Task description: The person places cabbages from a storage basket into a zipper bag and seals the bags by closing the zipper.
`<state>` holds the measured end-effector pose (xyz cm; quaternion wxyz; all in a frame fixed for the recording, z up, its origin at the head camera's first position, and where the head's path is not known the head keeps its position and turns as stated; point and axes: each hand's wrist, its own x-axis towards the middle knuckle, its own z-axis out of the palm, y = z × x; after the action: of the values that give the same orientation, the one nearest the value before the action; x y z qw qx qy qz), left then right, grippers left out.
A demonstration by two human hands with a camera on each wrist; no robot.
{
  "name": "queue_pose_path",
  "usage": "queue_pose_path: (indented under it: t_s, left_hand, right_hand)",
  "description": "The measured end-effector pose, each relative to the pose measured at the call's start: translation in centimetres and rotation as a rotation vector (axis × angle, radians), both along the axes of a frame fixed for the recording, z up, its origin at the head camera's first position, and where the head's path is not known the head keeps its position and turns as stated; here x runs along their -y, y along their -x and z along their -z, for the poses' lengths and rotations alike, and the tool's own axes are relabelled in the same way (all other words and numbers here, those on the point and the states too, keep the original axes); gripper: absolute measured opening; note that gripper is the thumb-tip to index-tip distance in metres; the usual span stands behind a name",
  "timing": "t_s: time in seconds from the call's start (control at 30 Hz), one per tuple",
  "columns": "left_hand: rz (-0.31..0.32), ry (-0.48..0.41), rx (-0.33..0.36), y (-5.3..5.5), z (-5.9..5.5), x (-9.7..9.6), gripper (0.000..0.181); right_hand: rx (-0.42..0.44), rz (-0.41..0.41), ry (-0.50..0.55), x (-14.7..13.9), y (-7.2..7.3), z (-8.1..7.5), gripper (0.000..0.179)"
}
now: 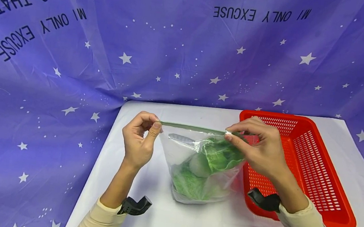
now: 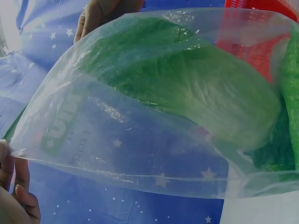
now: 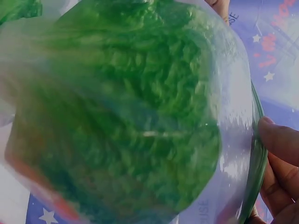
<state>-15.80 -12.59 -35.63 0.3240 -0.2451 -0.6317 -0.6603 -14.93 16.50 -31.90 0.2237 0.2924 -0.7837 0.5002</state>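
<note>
A clear zip bag (image 1: 172, 153) with a green closure strip (image 1: 194, 128) stands on the table in the head view. My left hand (image 1: 139, 138) pinches the top left corner of the bag between thumb and fingers. At the right end of the strip, my right hand (image 1: 264, 147) pinches a small white slider (image 1: 228, 133). Inside the bag lies a leafy green vegetable with a pale base, like a cabbage (image 2: 205, 93). Frillier greens (image 1: 191, 184) fill the bottom of the bag. Its crinkled leaves (image 3: 163, 93) press against the plastic in the right wrist view.
A red perforated plastic basket (image 1: 336, 183) stands on the right side of the white table (image 1: 143, 217), partly behind the bag and right hand. A purple cloth (image 1: 182, 53) with stars and lettering hangs behind the table and at its sides.
</note>
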Motion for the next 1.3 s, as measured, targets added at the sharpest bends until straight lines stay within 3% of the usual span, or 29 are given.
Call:
queue_pose_path:
  t_s: [0.33,0.67,1.07,1.3]
  left_hand:
    - [-0.003,-0.005,-0.002,0.3,-0.1,0.0,0.013]
    - [-0.019,-0.008,-0.001,0.5,-0.1,-0.1,0.013]
    - [-0.030,-0.030,0.002,0.4,-0.1,0.1,0.013]
    - [-0.039,-0.039,0.003,0.4,0.0,0.5,0.016]
  right_hand:
    - [-0.008,0.007,-0.041,-1.4,-0.4,-0.3,0.028]
    - [-0.118,0.033,0.012,-0.9,-1.0,-0.9,0.028]
    - [-0.211,0.065,-0.009,-0.7,-1.3,-1.2,0.024]
    - [-0.219,0.066,-0.001,-0.3,-2.2,-2.2,0.022]
